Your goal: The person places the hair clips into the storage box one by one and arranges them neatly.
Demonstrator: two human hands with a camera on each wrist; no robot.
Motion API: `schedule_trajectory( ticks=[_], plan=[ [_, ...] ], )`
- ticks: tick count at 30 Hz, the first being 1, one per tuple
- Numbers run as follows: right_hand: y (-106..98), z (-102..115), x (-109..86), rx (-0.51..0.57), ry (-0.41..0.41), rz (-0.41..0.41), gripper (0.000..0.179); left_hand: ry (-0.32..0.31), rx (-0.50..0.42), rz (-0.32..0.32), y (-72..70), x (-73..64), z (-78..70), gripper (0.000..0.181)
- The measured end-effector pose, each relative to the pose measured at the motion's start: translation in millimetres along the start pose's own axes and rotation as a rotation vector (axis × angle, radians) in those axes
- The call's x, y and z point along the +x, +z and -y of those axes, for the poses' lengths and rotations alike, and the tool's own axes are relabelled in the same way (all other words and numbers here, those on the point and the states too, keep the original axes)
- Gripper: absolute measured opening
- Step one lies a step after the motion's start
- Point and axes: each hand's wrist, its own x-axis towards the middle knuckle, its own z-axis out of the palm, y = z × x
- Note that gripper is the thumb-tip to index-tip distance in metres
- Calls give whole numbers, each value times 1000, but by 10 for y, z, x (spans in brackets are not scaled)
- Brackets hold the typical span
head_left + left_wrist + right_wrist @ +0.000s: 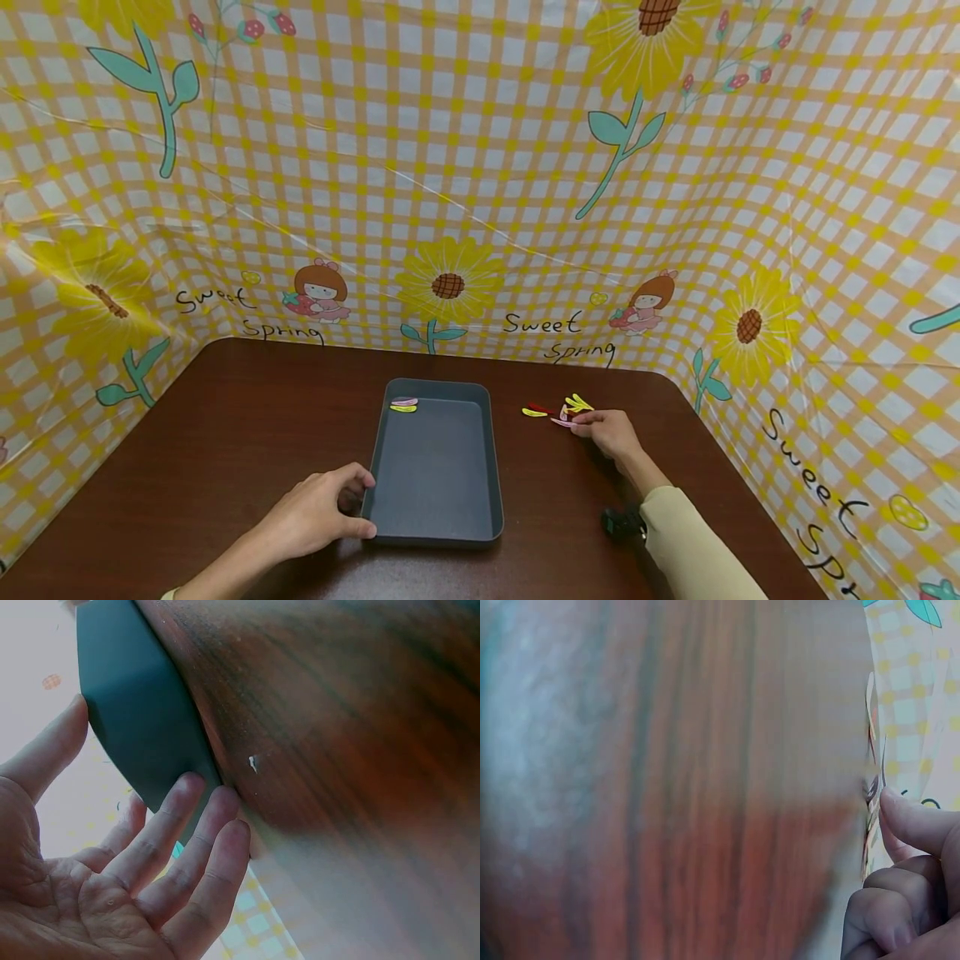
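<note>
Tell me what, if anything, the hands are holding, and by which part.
The right hand pinches a pink clip by its right end, as the head view shows it. The left hand only touches the left side of the tray.

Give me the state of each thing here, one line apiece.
Tray, right side up
Two clips in tray, lying side by side
Pink clip, pinched in right hand
Loose clips, clustered on table; snapped or unsnapped, too small to tell
Left hand, touching tray's side
Patterned cloth, upright, creased

Sunflower-checked cloth around dark wooden table
</note>
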Motion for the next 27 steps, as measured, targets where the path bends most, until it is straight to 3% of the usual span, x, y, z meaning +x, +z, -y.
schedule_trajectory(
  ticks=[10,16,27],
  plan=[
    [22,130,-51,-82,-44,-22,24,-2,16,-12,12,1,3,52],
    [48,225,-53,-76,-79,-8,27,0,20,-15,21,5,11,52],
    [85,400,-34,-28,-47,38,27,2,22,-20,30,11,22,52]
  ],
)
